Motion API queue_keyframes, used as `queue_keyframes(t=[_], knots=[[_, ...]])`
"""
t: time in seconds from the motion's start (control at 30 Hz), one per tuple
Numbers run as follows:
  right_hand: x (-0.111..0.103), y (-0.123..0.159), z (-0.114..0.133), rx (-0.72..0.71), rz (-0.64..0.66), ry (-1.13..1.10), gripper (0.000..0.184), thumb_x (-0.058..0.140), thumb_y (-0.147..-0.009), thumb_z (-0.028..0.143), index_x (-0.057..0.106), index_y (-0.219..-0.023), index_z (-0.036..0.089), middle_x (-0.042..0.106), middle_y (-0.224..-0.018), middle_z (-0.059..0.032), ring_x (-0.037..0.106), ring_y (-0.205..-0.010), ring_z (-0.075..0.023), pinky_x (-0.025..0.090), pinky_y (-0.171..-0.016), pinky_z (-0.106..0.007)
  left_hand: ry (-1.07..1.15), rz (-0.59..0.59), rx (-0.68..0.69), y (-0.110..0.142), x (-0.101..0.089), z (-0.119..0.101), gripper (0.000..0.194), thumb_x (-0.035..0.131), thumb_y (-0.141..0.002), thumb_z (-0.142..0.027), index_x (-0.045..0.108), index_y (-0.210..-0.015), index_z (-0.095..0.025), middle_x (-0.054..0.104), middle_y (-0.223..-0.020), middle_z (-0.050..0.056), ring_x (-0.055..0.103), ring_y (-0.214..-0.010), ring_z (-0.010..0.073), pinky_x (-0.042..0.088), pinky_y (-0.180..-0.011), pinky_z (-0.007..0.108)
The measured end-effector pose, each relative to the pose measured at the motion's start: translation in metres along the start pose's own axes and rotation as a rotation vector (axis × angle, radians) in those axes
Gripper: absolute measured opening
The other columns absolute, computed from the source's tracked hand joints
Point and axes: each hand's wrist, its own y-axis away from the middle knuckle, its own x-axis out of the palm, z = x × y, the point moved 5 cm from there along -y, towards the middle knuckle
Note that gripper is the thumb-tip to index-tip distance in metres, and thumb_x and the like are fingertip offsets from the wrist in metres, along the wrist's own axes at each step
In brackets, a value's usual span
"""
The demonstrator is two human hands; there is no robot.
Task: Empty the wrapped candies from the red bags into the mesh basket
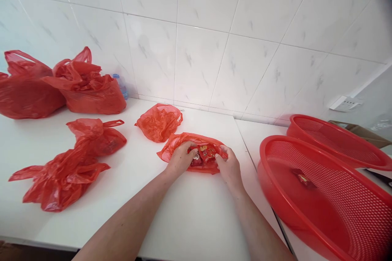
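Observation:
An open red plastic bag (174, 142) lies on the white table in front of me, with small shiny red packets (207, 152) in its mouth. One packet carries gold print; the darker one beside it (196, 158) has white lettering. From the left, my left hand (181, 157) reaches into the bag, its thumb and fingers closed on the darker packet. My right hand (230, 166) is at the bag's right end, curled with the thumb against the gold-printed packet. Some fingertips of both hands are hidden by the bag and packets.
A crumpled red bag (161, 122) lies just behind. Knotted red bags (64, 177) are at left, two full red bags (92, 94) and a blue-tinted bottle (121, 85) by the tiled wall. At right stand two red mesh baskets (266, 159), the nearer holding a small packet (303, 178).

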Motion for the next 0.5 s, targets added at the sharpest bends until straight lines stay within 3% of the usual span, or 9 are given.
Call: queue_keyframes(t=[0.1,0.23,0.33,0.4,0.5], knots=[[-0.001,0.004,0.007,-0.050,-0.040,0.049,0.042,0.053,-0.076,0.033,0.053,-0.117,0.022,0.060,-0.108,-0.0071,0.061,-0.082,-0.0203,0.052,-0.070,-0.035,-0.037,0.055,0.039,0.000,0.002,-0.003,0.026,0.050,-0.082,-0.036,0.061,-0.102,-0.024,0.065,-0.101,0.003,0.062,-0.085,0.0197,0.050,-0.074,0.032],[-0.001,0.012,0.023,-0.122,-0.053,0.051,0.036,0.050,-0.080,0.032,0.052,-0.114,0.021,0.059,-0.096,-0.0045,0.057,-0.071,-0.0168,0.050,-0.067,-0.032,-0.224,0.112,0.251,0.003,0.006,-0.013,0.044,0.062,-0.073,-0.032,0.059,-0.117,-0.028,0.054,-0.126,0.004,0.049,-0.116,0.0250,0.042,-0.095,0.037],[-0.006,0.029,0.048,-0.247,-0.020,0.035,0.028,0.046,-0.083,0.028,0.054,-0.109,0.022,0.058,-0.102,-0.0051,0.056,-0.073,-0.0148,0.051,-0.069,-0.030,-0.291,0.190,0.283,0.004,0.013,-0.008,0.049,0.059,-0.076,-0.030,0.055,-0.124,-0.033,0.043,-0.138,0.003,0.041,-0.125,0.0266,0.041,-0.097,0.039],[-0.017,0.046,0.070,-0.356,0.020,0.071,0.025,0.045,-0.084,0.026,0.056,-0.107,0.023,0.058,-0.107,-0.0055,0.058,-0.079,-0.0157,0.051,-0.068,-0.030,-0.297,0.219,0.277,0.003,0.016,-0.002,0.048,0.056,-0.078,-0.030,0.053,-0.126,-0.034,0.041,-0.140,0.002,0.040,-0.126,0.0267,0.042,-0.096,0.039],[-0.052,0.070,0.103,-0.558,0.032,0.252,0.022,0.047,-0.084,0.026,0.061,-0.101,0.026,0.060,-0.107,-0.0052,0.058,-0.092,-0.0195,0.050,-0.077,-0.034,-0.310,0.234,0.274,0.000,0.018,0.004,0.048,0.055,-0.078,-0.029,0.053,-0.126,-0.034,0.042,-0.139,0.001,0.040,-0.126,0.0268,0.040,-0.099,0.039]])
